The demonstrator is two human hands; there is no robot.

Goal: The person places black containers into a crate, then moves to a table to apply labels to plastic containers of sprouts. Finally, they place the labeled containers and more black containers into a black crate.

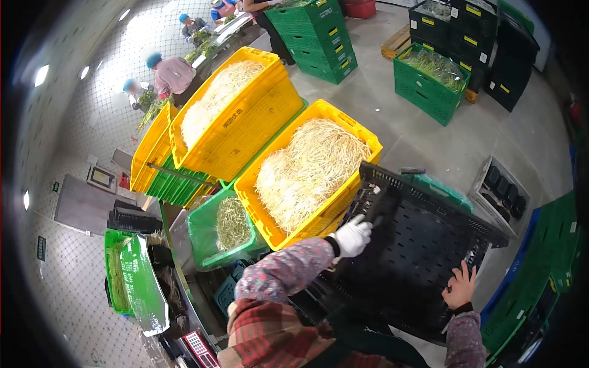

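Note:
A black plastic crate [399,264] with slotted holes stands tilted in front of me. My left hand [353,236], in a white glove, is over its left side with the fingers closed. A dark, blurred shape [385,207] extends from those fingers; I cannot make out what it is. My bare right hand [460,287] rests against the crate's right side, its fingers spread. Just beyond my left hand, a yellow crate [372,142] holds a heap of pale bean sprouts [313,168]. Both sleeves are floral.
Behind stands another yellow crate [245,116] of sprouts. A green bin [202,230] with greenish stems is at left, near a scale [199,349]. Stacked green crates [316,43] and black crates [472,37] stand at the back. Several people in blue caps work at far left.

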